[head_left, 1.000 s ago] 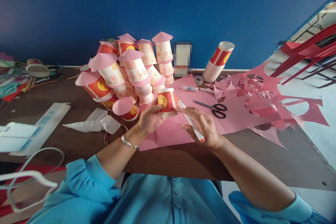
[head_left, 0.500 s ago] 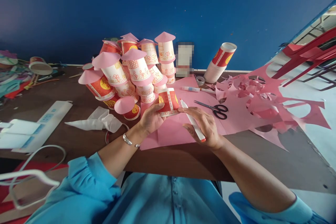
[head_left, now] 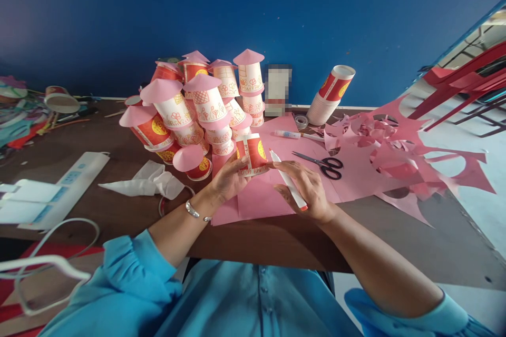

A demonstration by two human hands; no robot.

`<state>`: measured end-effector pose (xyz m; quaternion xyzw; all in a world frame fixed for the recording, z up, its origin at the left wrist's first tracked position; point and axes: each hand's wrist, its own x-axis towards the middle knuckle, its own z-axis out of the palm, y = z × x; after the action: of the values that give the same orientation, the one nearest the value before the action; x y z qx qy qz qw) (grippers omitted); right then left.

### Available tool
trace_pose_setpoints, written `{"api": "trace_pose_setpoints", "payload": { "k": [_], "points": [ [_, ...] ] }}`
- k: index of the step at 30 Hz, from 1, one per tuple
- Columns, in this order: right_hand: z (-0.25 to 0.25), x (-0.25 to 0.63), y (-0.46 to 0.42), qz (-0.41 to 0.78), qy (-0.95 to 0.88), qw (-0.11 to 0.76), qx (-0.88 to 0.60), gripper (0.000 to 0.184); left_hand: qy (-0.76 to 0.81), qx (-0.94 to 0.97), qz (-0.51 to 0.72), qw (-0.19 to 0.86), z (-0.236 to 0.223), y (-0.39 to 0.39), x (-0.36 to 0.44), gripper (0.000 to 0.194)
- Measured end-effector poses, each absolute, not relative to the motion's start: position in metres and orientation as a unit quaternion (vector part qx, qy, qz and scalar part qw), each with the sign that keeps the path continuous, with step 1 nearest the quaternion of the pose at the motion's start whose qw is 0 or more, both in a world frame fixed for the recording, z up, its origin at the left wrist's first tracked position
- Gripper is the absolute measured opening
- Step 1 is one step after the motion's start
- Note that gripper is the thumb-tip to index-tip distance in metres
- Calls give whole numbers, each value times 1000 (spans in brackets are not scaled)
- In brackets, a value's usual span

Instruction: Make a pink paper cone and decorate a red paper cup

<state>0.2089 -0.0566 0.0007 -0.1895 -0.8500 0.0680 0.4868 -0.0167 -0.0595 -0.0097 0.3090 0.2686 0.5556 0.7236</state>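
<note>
A red paper cup [head_left: 253, 151] with yellow emblems and a white stripe is held upside down by my left hand [head_left: 230, 178], thumb on its side. Drawn marks run along its white lower band. My right hand [head_left: 306, 187] grips a white marker [head_left: 290, 183] with a red end, its tip pointing up beside the cup. A fingertip of that hand reaches the cup's right edge. Below both hands lies pink paper [head_left: 256, 202]. Just behind the cup stand decorated paper cups [head_left: 211, 105] with pink cone roofs.
Scissors [head_left: 322, 163] and a glue stick [head_left: 287, 134] lie on the pink paper. A stack of cups [head_left: 326, 108] leans near the wall beside a tape roll [head_left: 301, 121]. Pink scraps [head_left: 399, 160] spread rightward. At left are a power strip [head_left: 65, 189] and crumpled tissue [head_left: 146, 181].
The cup has turned a little in my left hand, so its white stripe sits further left and more of the right emblem shows. The marker has barely shifted.
</note>
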Motion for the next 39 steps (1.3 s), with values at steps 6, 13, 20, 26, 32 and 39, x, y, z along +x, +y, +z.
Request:
{"api": "trace_pose_setpoints", "payload": {
  "k": [6, 13, 20, 26, 32, 39],
  "points": [
    [3, 209, -58, 62, -855, 476, -196, 47, 278, 281, 553, 733, -8, -57, -19, 41],
    [4, 209, -58, 63, -855, 478, -192, 50, 281, 292, 562, 721, -7, -57, -17, 40],
    [1, 208, -58, 67, -852, 485, -187, 51, 277, 346, 555, 704, -6, -60, -15, 68],
    [3, 207, -58, 46, -854, 482, -191, 49, 288, 310, 553, 718, -3, -59, -18, 49],
    [3, 206, -58, 43, -851, 489, -185, 46, 289, 285, 568, 716, -6, -57, -19, 46],
    [3, 207, -58, 48, -855, 485, -177, 48, 273, 335, 561, 706, -4, -60, -16, 69]
  ]
}}
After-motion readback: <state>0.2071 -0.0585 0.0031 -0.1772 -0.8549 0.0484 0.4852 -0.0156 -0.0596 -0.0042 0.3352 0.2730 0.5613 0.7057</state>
